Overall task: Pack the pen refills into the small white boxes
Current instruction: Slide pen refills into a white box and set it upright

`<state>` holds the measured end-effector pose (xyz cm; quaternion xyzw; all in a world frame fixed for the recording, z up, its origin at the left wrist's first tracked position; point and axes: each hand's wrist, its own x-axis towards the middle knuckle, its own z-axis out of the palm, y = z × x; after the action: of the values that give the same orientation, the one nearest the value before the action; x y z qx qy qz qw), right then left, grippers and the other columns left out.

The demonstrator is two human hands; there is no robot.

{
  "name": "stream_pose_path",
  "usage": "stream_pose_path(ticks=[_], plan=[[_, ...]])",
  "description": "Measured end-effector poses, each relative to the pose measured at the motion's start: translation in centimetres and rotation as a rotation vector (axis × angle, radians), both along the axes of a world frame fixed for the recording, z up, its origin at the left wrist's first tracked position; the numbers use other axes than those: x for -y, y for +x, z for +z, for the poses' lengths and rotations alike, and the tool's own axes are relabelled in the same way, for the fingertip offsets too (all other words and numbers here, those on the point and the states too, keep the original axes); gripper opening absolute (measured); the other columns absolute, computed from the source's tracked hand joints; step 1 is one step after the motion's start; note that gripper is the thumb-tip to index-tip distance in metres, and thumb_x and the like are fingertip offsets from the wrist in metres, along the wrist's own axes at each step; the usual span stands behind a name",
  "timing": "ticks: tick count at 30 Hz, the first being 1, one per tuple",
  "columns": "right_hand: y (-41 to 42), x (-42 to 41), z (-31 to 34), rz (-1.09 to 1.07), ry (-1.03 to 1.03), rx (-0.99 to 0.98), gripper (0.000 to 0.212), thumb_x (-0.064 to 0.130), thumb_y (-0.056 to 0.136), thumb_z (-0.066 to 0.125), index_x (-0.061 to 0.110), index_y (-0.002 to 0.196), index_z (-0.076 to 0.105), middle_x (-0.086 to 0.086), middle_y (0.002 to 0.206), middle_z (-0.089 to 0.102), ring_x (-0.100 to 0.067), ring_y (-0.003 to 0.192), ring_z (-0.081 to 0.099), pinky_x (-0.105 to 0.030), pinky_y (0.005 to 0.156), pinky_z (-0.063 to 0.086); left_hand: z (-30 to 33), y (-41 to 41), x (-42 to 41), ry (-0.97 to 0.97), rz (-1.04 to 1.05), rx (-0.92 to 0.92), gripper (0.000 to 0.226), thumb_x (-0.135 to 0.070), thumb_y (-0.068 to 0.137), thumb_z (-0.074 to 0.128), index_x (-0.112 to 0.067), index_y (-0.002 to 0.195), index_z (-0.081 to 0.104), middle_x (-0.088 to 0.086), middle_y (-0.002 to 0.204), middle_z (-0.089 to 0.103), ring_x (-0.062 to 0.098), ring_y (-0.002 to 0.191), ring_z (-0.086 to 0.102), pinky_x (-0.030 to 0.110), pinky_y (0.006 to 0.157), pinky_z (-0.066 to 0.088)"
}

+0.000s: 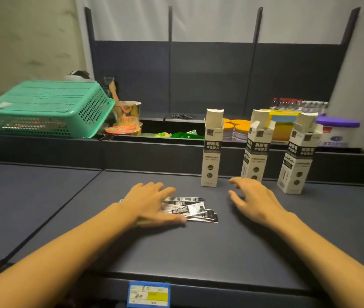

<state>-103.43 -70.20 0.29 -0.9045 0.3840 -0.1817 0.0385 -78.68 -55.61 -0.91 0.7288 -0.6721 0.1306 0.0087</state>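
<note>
Several flat black-and-silver refill packets (190,208) lie fanned at frame centre on the dark blue padded tabletop (176,247). Left hand (152,203) rests flat on them, fingers straight. Right hand (254,198) hovers beside, loosely spread, holding nothing. Three tall white cardboard boxes (255,147) stand open-topped, upper right. Risk: upright boxes look tippy; a nudge while inserting could topple them.

Two bare forearms, no sleeves; left hand (152,202) and right hand (253,197) without rings, watches, gloves or bracelets.
</note>
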Motion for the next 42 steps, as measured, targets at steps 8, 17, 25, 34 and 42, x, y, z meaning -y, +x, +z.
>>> stream_pose_path(ticks=[8, 17, 25, 34, 42], plan=[[-1.2, 1.7, 0.6, 0.016, -0.034, -0.021, 0.042, 0.040, 0.099, 0.045, 0.028, 0.139, 0.042, 0.001, 0.136, 0.054, -0.018, 0.125, 0.048, -0.036, 0.098, 0.047, 2.0, -1.5, 3.5, 0.001, 0.010, -0.129, 0.088, -0.084, 0.075, 0.014, -0.030, 0.141, 0.037, 0.000, 0.140, 0.048, 0.019, 0.123, 0.048, 0.036, 0.099, 0.038], [-1.8, 3.0, 0.7, 0.016, -0.042, -0.005, 0.039, 0.037, 0.099, 0.047, 0.027, 0.137, 0.045, 0.002, 0.135, 0.054, -0.018, 0.125, 0.049, -0.035, 0.097, 0.047, 3.3, -2.4, 9.8, -0.174, 0.024, -0.507, 0.068, -0.063, 0.085, 0.052, -0.022, 0.139, 0.039, 0.001, 0.135, 0.052, 0.018, 0.118, 0.053, 0.038, 0.093, 0.048], [-2.8, 3.4, 1.2, 0.016, -0.081, -0.030, 0.039, 0.037, 0.098, 0.047, 0.030, 0.137, 0.044, 0.005, 0.139, 0.051, -0.015, 0.127, 0.045, -0.033, 0.099, 0.045, 3.2, -2.7, 14.9, -0.190, -0.073, -0.915, 0.068, -0.042, 0.080, 0.072, -0.021, 0.136, 0.040, 0.004, 0.128, 0.059, 0.022, 0.111, 0.057, 0.042, 0.092, 0.051], [-2.6, 3.1, 2.0, 0.014, -0.114, -0.126, 0.043, 0.036, 0.100, 0.045, 0.026, 0.141, 0.040, -0.001, 0.140, 0.050, -0.019, 0.126, 0.046, -0.033, 0.096, 0.046, 3.6, -1.8, 13.6, -0.405, -0.113, -0.956, 0.050, -0.041, 0.075, 0.077, -0.024, 0.114, 0.051, -0.010, 0.105, 0.059, 0.012, 0.099, 0.059, 0.025, 0.077, 0.049], [0.2, 1.6, 1.2, 0.092, -0.085, -0.084, 0.043, 0.038, 0.100, 0.044, 0.025, 0.140, 0.041, -0.001, 0.138, 0.052, -0.022, 0.125, 0.048, -0.037, 0.099, 0.045, 4.5, 2.5, 5.6, -0.662, -0.083, -0.826, 0.051, -0.037, 0.074, 0.078, -0.022, 0.117, 0.055, -0.009, 0.103, 0.065, 0.008, 0.092, 0.061, 0.024, 0.076, 0.052]])
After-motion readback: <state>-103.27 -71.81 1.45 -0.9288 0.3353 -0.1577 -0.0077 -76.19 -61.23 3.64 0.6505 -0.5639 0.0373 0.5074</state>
